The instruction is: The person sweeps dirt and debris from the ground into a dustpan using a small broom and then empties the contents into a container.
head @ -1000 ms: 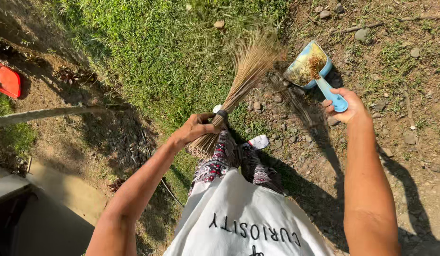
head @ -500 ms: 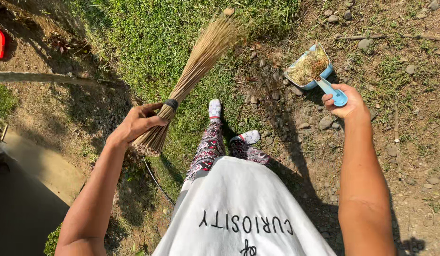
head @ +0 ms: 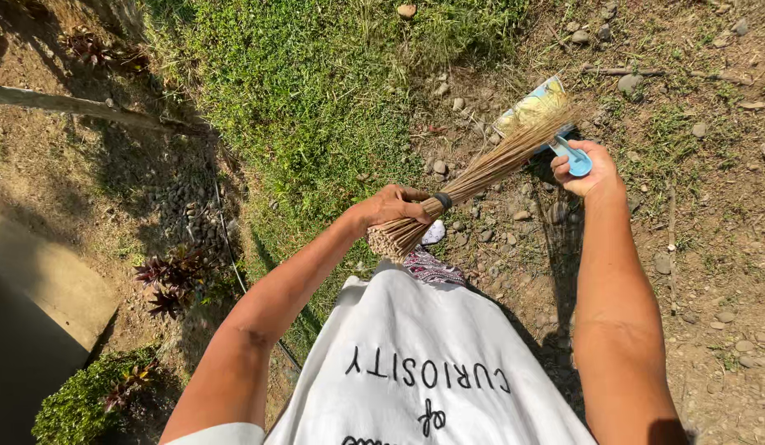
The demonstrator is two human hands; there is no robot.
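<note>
stick broom angled across to the dustpan

seen from above, a person in a white printed shirt (head: 415, 363) stands on stony dirt beside a patch of green grass (head: 316, 91). the left hand (head: 395, 206) is wrapped in a closed fist around the bound end of a tan stick broom of thin dry ribs (head: 481, 171), just beside its black binding band. the broom's long axis runs from that fist, near the body, up and to the right, and its loose tips fan across the mouth of a small blue plastic dustpan holding pale debris (head: 535, 107). the right hand (head: 588, 169) has its fingers curled tight on the dustpan's blue handle, which points back toward the person. the dustpan lies ahead of the right hand, tilted near the ground; whether it touches the dirt cannot be told. the right hand is the nearer one to the pan.
</note>
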